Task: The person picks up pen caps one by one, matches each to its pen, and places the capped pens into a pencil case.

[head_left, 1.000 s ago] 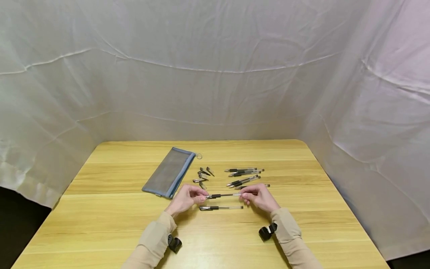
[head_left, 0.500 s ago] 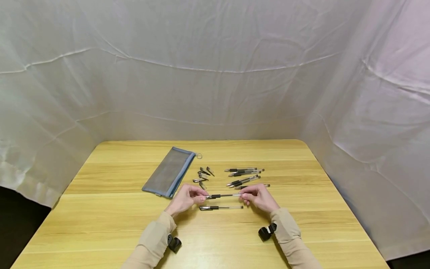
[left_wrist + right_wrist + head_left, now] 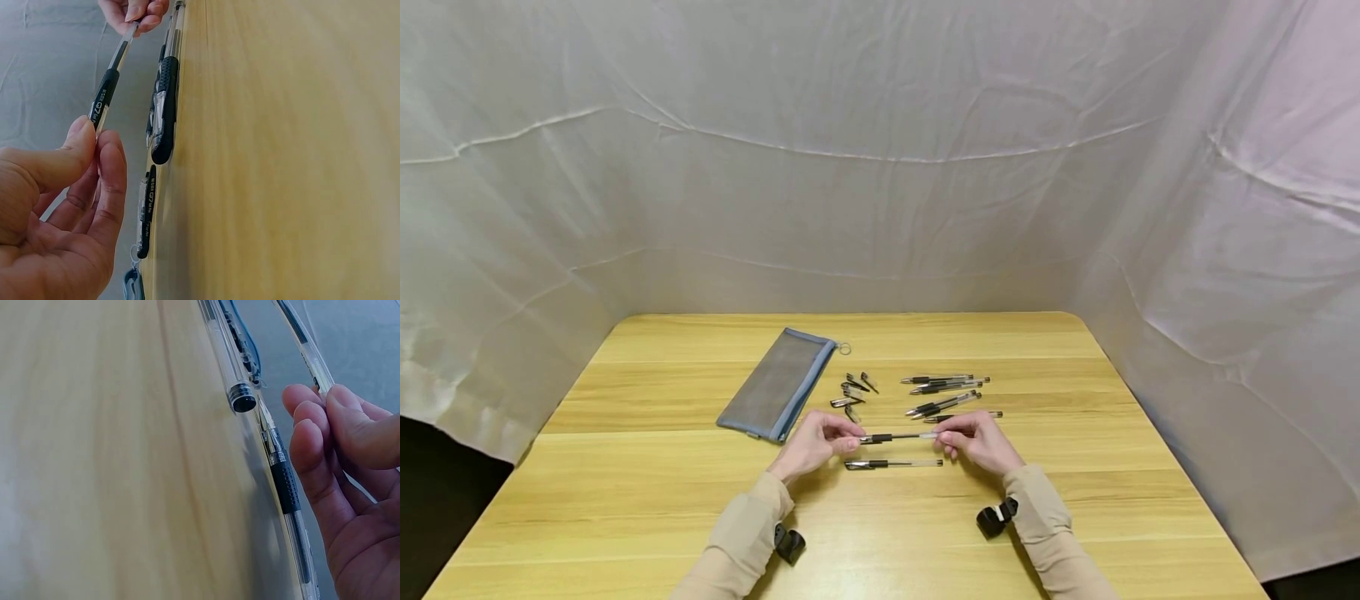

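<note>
A gel pen [image 3: 898, 437] with a clear barrel and black grip is held level between both hands, above the table. My left hand [image 3: 817, 445] pinches its capped end between thumb and fingers; the left wrist view shows black lettering on the cap. At the opposite end, the thumb and fingertips of my right hand [image 3: 982, 442] grip the clear barrel [image 3: 312, 353]. Just in front, a second capped pen [image 3: 895, 464] lies on the table, roughly parallel to the held one. The held pen's two tips are hidden by the fingers.
Several loose pen caps [image 3: 853, 392] lie behind the left hand. Several uncapped pens [image 3: 942, 405] are spread behind the right hand, tips to the left. A blue-edged grey mesh zip pouch [image 3: 775, 383] lies at the left on the wooden table [image 3: 647, 500]. Pale fabric [image 3: 880, 208] hangs around it.
</note>
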Available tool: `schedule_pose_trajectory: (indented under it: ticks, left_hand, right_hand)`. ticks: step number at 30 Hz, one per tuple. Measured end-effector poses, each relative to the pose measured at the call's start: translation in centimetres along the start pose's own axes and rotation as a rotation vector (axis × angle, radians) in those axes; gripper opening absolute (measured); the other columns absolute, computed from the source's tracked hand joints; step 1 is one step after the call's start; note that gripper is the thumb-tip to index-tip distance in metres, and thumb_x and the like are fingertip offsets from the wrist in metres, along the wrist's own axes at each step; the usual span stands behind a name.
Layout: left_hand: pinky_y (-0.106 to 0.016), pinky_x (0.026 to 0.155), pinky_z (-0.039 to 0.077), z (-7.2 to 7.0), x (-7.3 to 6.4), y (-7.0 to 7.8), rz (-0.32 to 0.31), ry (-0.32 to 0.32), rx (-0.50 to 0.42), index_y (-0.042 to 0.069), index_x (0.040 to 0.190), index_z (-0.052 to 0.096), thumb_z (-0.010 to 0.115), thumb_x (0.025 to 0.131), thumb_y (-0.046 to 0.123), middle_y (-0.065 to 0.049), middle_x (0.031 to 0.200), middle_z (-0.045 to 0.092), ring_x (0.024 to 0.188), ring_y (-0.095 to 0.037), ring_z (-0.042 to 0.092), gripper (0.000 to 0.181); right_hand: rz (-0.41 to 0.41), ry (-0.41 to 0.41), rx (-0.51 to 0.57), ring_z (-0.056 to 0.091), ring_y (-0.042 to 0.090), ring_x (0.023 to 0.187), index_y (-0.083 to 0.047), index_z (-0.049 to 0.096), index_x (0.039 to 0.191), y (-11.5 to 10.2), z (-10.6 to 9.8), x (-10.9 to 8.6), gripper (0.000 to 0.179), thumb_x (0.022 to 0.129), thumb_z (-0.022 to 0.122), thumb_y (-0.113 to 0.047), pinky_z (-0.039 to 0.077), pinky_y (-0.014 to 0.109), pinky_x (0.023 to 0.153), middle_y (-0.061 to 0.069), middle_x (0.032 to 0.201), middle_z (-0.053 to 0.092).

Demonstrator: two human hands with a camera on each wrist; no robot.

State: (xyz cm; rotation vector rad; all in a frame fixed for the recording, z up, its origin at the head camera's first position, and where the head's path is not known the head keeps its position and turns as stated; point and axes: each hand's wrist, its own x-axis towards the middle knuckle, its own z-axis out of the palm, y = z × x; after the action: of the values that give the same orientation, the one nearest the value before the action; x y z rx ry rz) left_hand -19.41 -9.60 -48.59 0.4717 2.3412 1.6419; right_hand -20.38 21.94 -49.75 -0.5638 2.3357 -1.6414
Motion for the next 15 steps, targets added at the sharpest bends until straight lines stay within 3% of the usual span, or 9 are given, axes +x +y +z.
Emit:
schedule_pose_trajectory:
  ticks: [11, 15]
  left_hand:
    - [-0.019, 0.070, 0.051, -0.63, -0.01, -0.15, 0.020, -0.020, 0.055, 0.000, 0.105, 0.076, 0.072, 0.090, 0.006, -0.016, 0.096, 0.074, 0.077, -0.009, 0.062, 0.016]
    - [-0.020, 0.070, 0.052, -0.84, -0.10, -0.16, 0.036, -0.027, 0.087, -0.003, 0.104, 0.075, 0.073, 0.089, 0.006, -0.017, 0.093, 0.074, 0.076, -0.010, 0.063, 0.017]
  right_hand:
    - [0.023, -0.011, -0.050, 0.065, 0.007, 0.071, 0.013, 0.068, 0.111, -0.33, 0.24, -0.11, 0.022, 0.095, 0.063, -0.002, 0.058, 0.024, 0.067, 0.030, 0.095, 0.073]
    - [-0.015, 0.013, -0.161, 0.064, 0.005, 0.079, 0.005, 0.073, 0.109, -0.30, 0.26, -0.16, 0.020, 0.093, 0.068, -0.007, 0.055, 0.021, 0.074, 0.023, 0.098, 0.075]
